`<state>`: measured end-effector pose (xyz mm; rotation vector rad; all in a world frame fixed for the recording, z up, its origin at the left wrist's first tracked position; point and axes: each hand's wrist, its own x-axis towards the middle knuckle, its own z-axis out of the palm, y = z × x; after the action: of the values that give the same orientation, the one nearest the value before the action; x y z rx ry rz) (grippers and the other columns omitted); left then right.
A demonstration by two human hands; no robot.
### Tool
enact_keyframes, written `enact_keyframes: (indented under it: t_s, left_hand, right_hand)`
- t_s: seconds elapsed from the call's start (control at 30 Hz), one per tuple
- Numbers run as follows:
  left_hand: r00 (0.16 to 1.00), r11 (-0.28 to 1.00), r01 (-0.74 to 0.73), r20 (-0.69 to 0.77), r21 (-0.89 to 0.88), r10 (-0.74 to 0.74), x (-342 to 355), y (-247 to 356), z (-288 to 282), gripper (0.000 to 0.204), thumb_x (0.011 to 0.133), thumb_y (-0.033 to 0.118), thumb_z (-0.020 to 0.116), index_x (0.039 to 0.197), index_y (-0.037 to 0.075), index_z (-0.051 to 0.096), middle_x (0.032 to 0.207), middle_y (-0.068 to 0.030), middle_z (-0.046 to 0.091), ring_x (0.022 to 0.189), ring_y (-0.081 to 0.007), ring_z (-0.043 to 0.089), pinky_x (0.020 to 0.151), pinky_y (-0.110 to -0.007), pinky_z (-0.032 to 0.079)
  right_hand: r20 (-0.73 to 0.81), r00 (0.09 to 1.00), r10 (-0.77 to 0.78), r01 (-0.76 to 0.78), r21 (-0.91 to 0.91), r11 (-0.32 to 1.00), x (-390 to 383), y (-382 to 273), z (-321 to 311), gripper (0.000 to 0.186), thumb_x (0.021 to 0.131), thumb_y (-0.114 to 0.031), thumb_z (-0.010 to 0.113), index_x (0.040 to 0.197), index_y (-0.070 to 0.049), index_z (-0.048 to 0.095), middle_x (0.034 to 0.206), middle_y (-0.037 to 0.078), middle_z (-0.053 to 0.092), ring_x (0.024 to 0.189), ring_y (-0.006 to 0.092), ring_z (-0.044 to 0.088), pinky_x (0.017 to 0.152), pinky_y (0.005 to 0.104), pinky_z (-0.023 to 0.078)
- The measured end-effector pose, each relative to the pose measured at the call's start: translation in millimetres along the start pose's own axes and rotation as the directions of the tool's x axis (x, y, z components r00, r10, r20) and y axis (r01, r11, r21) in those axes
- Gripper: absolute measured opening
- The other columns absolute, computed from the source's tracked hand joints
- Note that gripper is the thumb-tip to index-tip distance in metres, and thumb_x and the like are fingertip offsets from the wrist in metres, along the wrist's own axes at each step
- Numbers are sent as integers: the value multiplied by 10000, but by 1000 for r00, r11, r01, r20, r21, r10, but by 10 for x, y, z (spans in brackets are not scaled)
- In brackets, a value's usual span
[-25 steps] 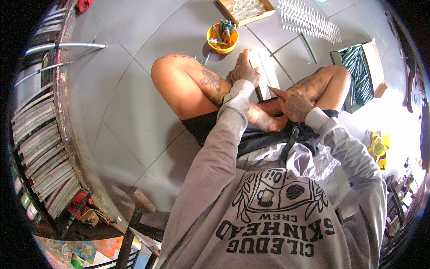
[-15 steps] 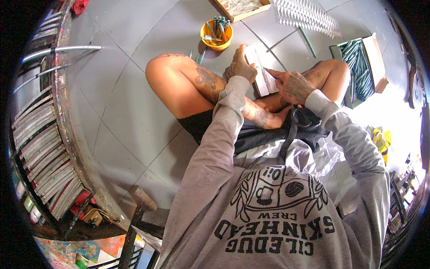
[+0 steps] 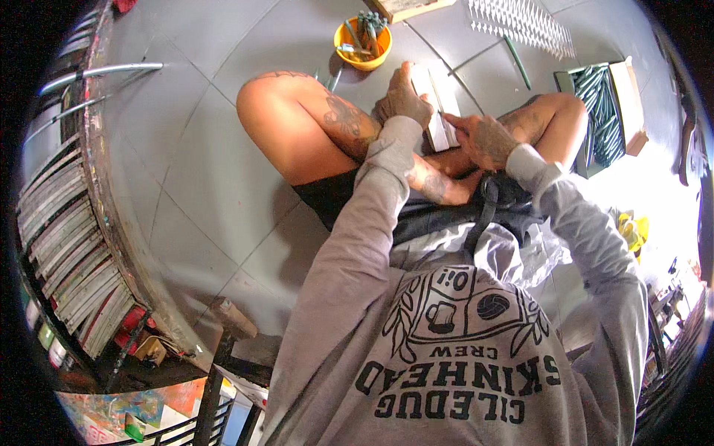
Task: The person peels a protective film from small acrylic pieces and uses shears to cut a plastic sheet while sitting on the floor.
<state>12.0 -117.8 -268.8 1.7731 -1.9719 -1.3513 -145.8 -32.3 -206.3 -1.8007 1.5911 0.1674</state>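
Note:
A long pale, whitish block [image 3: 442,126] with a lengthwise line or groove stands out between my crossed, tattooed legs, tilted slightly away from upright in the picture. My left hand [image 3: 403,100] has its fingers curled round the block's left side, thumb near the middle. On its right, my right hand [image 3: 480,137] is bent, with fingertips pressed at the lower part of the block; whether they pinch something small there is hidden. Beyond the block is a yellow bucket [image 3: 379,46] holding several dark green sticks and tools.
An open box of dark green rods [image 3: 599,111] lies right of my right knee. A loose green rod [image 3: 516,61], rows of white spiky pieces [image 3: 520,26] and a shallow box [image 3: 401,9] are farther forward. Left stands a rack of stacked frames [image 3: 71,245]; yellow plastic [image 3: 632,230] lies right.
The whole scene has risen a little in the picture. My right hand has moved forward along the block to its present spot, while my left hand keeps its grip.

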Motion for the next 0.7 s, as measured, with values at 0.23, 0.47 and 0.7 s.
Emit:
enact_keyframes:
  t_s: [0.23, 0.47, 0.7]
  left_hand:
    - [1000, 999, 11, -22, 49, -10, 80, -36, 68, 709, 838, 267, 685, 1459, 242, 343, 1419, -93, 515, 1241, -352, 541, 1043, -450, 423]
    - [1000, 1000, 14, 7, 20, -15, 77, -60, 12, 748, 821, 323, 674, 1475, 236, 323, 1411, -135, 520, 1244, -416, 525, 1053, -479, 406]
    - [999, 1000, -23, 26, -18, 23, 69, -66, -33, 723, 854, 312, 661, 1480, 228, 309, 1457, -149, 464, 1273, -407, 501, 1064, -482, 393]
  right_hand:
    - [-15, 999, -37, 37, -8, 999, -270, 93, 200, 478, 949, -148, 444, 1425, -169, 476, 788, 250, 668, 676, 404, 666, 667, 488, 542]
    - [-111, 990, 86, -75, 100, 992, -68, -166, -272, 495, 926, -125, 452, 1414, -199, 486, 858, 269, 669, 728, 423, 670, 768, 508, 559]
    - [-26, 994, 106, -106, -14, 994, 275, -214, -380, 485, 861, -163, 495, 1343, -142, 545, 936, 233, 697, 836, 411, 690, 784, 496, 549]
